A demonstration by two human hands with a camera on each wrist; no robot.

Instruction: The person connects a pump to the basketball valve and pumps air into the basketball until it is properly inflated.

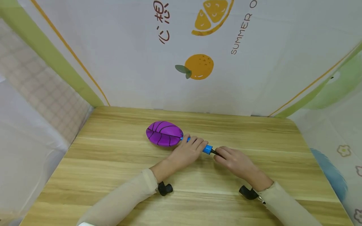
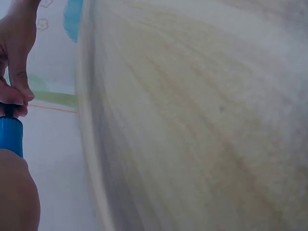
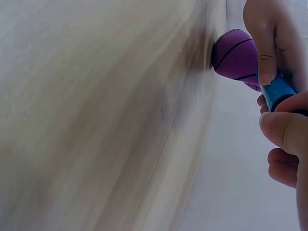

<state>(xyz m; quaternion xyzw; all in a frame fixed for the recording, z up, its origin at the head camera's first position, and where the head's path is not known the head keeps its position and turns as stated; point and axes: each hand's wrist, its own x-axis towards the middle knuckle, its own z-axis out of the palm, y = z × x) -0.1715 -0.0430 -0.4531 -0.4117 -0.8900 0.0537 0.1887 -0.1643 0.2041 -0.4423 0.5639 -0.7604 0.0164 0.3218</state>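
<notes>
A purple ball (image 1: 164, 134) with black seam lines, partly deflated and folded in along its middle, lies toward the back of the table in the head view. The tip of a blue hand pump (image 1: 207, 149) meets the ball's right end. My left hand (image 1: 187, 153) grips the pump's barrel, fingers wrapped over the top. At the pump's other end, my right hand (image 1: 236, 161) grips the black handle, much of which its fingers hide. From the right wrist, the ball (image 3: 236, 55) shows beyond the blue barrel (image 3: 279, 90) and the left thumb.
The wood-grain table (image 1: 113, 175) spreads around both hands. Behind it hangs a white cloth (image 1: 127, 69) printed with oranges and lettering, and more cloth hangs at both sides. A black wrist camera (image 1: 165, 189) sits under the left wrist, another black camera (image 1: 248, 192) under the right.
</notes>
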